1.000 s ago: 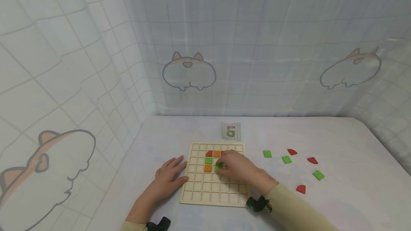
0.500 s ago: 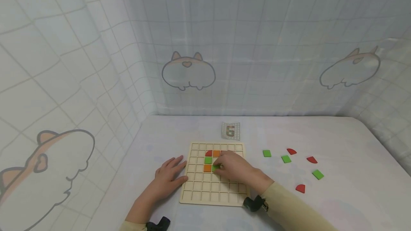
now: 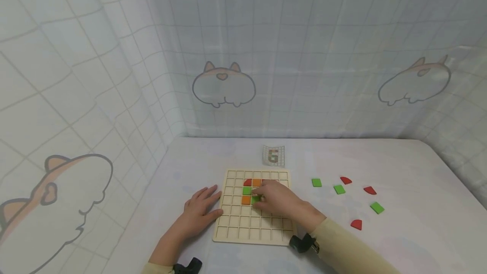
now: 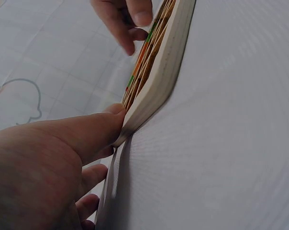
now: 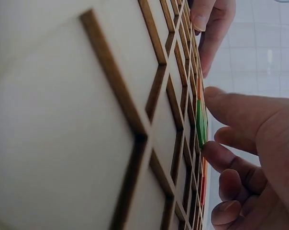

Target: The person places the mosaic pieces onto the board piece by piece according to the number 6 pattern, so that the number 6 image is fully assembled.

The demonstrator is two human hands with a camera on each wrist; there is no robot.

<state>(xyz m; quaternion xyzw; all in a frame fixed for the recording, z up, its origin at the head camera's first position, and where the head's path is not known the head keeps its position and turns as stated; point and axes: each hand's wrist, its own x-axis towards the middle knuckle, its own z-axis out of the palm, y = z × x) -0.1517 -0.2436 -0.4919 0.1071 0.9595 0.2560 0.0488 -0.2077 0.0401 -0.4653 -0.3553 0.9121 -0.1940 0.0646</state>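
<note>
The wooden grid board (image 3: 237, 231) lies flat with square cells. My left hand (image 3: 199, 208) rests at its left side, fingers extended; in the left wrist view the thumb (image 4: 106, 125) touches the board's edge. Over the middle of the board, my right hand (image 3: 279, 198) has thumb and index finger spread around a green square tile (image 3: 255, 200), which sits beside an orange square (image 3: 246, 200). Above are a green square (image 3: 247, 190), a red quarter-circle (image 3: 248, 182) and another orange square (image 3: 256, 182). The right hand hides part of the upper row.
Loose green squares (image 3: 316, 182) and red quarter-circles (image 3: 356, 224) lie scattered on the table right of the board. A small pattern card (image 3: 273, 155) with a figure on a grid lies behind the board. A patterned curtain (image 3: 296, 75) surrounds the table.
My right hand moved slightly left and set the green square into the cell beside the lower orange one; its thumb and index finger then spread apart. The left hand stayed in place.
</note>
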